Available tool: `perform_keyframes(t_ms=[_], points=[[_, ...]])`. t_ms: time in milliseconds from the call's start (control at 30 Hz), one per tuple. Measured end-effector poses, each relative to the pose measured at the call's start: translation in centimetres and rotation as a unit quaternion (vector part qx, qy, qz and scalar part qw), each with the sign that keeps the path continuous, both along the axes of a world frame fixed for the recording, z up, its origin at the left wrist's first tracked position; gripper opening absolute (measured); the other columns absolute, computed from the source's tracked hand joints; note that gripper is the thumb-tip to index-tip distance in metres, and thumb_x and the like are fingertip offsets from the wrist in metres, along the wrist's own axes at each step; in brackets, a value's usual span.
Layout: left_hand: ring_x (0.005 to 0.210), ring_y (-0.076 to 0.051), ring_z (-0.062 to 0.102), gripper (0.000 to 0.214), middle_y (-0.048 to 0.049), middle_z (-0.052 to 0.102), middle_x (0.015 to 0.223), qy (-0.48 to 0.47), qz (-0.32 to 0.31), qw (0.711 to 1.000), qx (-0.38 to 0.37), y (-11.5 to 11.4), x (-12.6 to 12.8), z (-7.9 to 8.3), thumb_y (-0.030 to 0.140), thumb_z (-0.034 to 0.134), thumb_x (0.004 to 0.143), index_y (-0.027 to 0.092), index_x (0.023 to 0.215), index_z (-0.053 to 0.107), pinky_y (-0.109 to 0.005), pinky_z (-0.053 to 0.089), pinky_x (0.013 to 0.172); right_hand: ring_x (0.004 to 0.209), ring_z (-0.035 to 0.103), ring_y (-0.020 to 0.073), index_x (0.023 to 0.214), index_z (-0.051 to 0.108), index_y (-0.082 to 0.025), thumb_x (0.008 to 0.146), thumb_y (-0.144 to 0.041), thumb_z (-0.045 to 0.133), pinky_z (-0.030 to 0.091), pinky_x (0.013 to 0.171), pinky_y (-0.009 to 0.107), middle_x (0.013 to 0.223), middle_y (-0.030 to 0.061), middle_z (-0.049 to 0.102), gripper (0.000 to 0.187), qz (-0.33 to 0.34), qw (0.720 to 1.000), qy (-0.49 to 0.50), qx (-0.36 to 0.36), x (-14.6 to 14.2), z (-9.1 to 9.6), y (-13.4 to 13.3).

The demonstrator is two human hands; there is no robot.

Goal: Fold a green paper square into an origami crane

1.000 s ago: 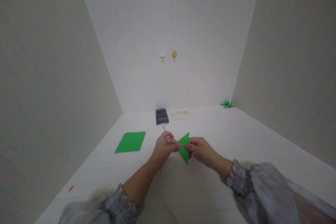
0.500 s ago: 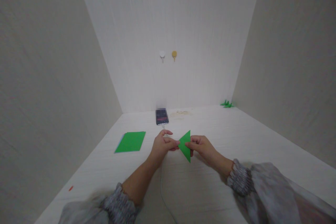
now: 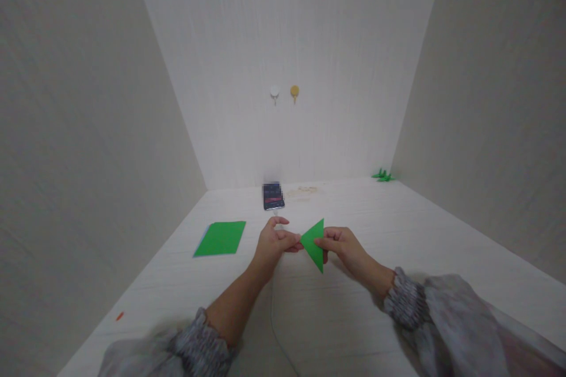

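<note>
A green sheet of paper (image 3: 313,242), folded into a triangle, is held up between my two hands over the table. Its point faces left and its long straight edge is on the right. My left hand (image 3: 276,242) pinches the left tip between thumb and fingers, with the index finger curled above. On the long edge, about halfway down, my right hand (image 3: 339,244) grips the paper, thumb on the near face and fingers mostly behind it. The fingers behind the paper are partly hidden.
A stack of green square paper (image 3: 221,238) lies to the left. Beyond my hands, a phone (image 3: 273,196) rests near the back wall, its white cable (image 3: 275,330) running toward me. Small green folded pieces (image 3: 384,176) sit in the far right corner. Two hooks, white (image 3: 275,92) and yellow (image 3: 294,91), hang on the wall.
The folded paper and my right hand have shifted very slightly to the right. Both hands keep the same grip on it.
</note>
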State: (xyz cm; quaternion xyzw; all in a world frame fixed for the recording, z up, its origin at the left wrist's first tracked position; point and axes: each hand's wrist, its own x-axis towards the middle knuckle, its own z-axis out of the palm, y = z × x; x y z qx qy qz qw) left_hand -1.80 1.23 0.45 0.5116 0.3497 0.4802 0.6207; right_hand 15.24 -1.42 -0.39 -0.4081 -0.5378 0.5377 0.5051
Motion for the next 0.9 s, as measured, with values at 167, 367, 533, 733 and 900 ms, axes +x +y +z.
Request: perform_keyframes(t_ms=[167,367,533,733,900], points=[[0.057,-0.014,0.061,0.049,-0.0028,0.065,0.063,-0.016,0.032,0.999,-0.002,0.22,-0.12,-0.01,0.025,0.07,0.057,0.016,0.091,0.036,-0.027,0.047,0.061,0.04,0.048,0.0083,0.053,0.059,-0.013,0.064,-0.027,0.061,0.037,0.042,0.02,0.045,-0.0019,0.057,0.018,-0.004,1.0,0.009,-0.001,-0.04,0.05,-0.05],[0.052,-0.012,0.059,0.053,0.0009,0.063,0.06,0.009,-0.02,1.0,-0.009,0.06,0.24,-0.29,0.025,0.071,0.056,0.016,0.094,0.037,-0.026,0.045,0.057,0.04,0.049,0.0091,0.052,0.059,-0.014,0.063,-0.028,0.062,0.038,0.042,0.02,0.045,-0.0012,0.057,0.018,0.009,1.0,-0.002,-0.011,0.02,-0.22,0.03],[0.049,-0.011,0.057,0.049,0.0021,0.063,0.057,0.016,-0.046,0.999,0.012,0.02,0.29,-0.44,0.019,0.07,0.056,0.017,0.091,0.036,-0.024,0.043,0.054,0.046,0.053,0.0103,0.06,0.064,-0.013,0.064,-0.028,0.062,0.041,0.047,0.022,0.052,0.0006,0.061,0.015,0.05,0.999,-0.001,-0.02,-0.21,-0.51,0.12],[0.05,-0.012,0.057,0.046,0.003,0.062,0.055,0.035,-0.076,0.996,0.022,-0.4,0.63,-0.43,0.016,0.07,0.054,0.018,0.087,0.038,-0.024,0.043,0.054,0.053,0.056,0.0124,0.061,0.062,-0.014,0.06,-0.025,0.067,0.042,0.056,0.025,0.057,0.0002,0.062,0.012,0.013,0.999,0.023,-0.033,-0.54,-0.53,0.07],[0.049,-0.011,0.056,0.044,0.0036,0.061,0.054,0.035,-0.082,0.996,0.018,-0.6,0.69,-0.15,0.013,0.069,0.054,0.018,0.085,0.039,-0.024,0.043,0.055,0.055,0.055,0.0128,0.062,0.064,-0.015,0.061,-0.024,0.065,0.042,0.056,0.025,0.06,0.0017,0.063,0.009,0.003,1.0,0.004,-0.029,-0.34,-0.79,0.16]])
